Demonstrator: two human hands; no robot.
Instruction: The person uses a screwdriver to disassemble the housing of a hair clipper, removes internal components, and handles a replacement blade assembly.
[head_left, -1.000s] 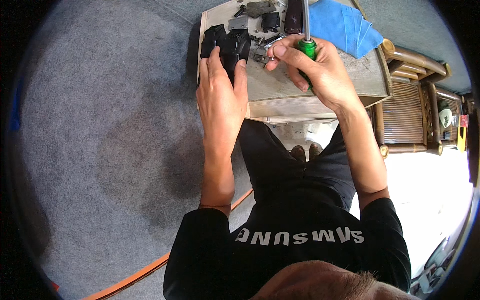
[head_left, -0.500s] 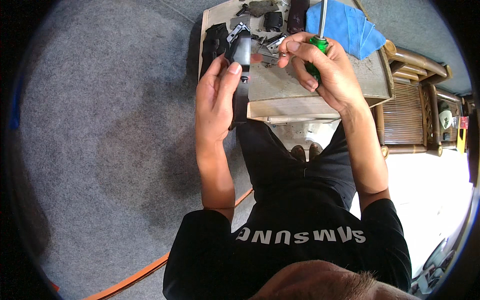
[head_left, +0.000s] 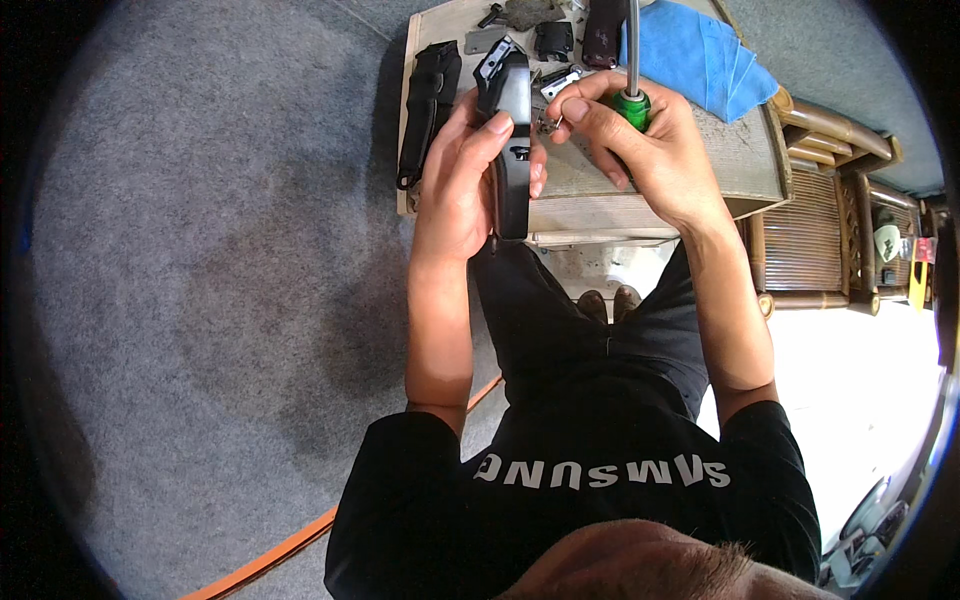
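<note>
The left hand has shifted rightward, wrapped around the black clipper at upper centre; apart from it, the right hand grips a green-handled screwdriver, tip cut off above, and pinches a hard-to-discern small piece.

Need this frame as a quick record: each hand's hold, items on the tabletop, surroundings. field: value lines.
left_hand: left hand grips a black hair clipper, silver blade end away from the wearer
right_hand: right hand holds a green-handled screwdriver, shaft pointing away; thumb and forefinger appear to pinch a small metal piece, too small to identify
tabletop_left: second black clipper body
tabletop_far: dark maroon case, beside a folded blue cloth
right_of_table: bamboo chair
hands_touching: no
</note>
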